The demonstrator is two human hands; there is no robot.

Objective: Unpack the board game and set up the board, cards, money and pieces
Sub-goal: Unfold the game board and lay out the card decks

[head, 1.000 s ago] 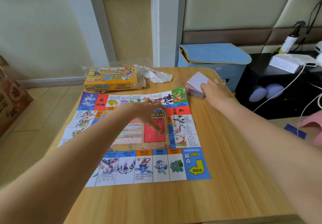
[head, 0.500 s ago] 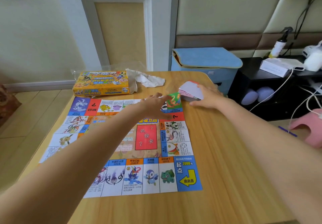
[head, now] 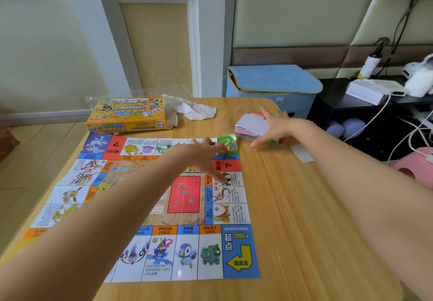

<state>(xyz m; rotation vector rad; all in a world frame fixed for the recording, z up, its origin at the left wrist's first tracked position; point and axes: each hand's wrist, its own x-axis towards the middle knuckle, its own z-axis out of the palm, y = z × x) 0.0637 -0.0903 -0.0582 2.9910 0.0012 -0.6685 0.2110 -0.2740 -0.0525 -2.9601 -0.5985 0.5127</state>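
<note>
The paper game board (head: 234, 251) lies unfolded on the wooden table (head: 304, 218), its far right corner curling up. My left hand (head: 206, 155) is spread flat on the board near that corner, fingers straight. A stack of cards and money (head: 250, 125) sits just off the board's far right corner. My right hand (head: 276, 127) hovers over the stack's right side with fingers spread, holding nothing. The yellow game box (head: 126, 115) lies at the table's far left.
A crumpled white tissue (head: 194, 109) lies beside the box. A white paper slip (head: 302, 153) rests near the table's right edge. A blue fabric storage box (head: 274, 87) stands behind the table, a black shelf (head: 339, 99) with cables to the right.
My left hand slid from the board's middle to its far right corner. My right hand let go of the card stack and opened above it.
</note>
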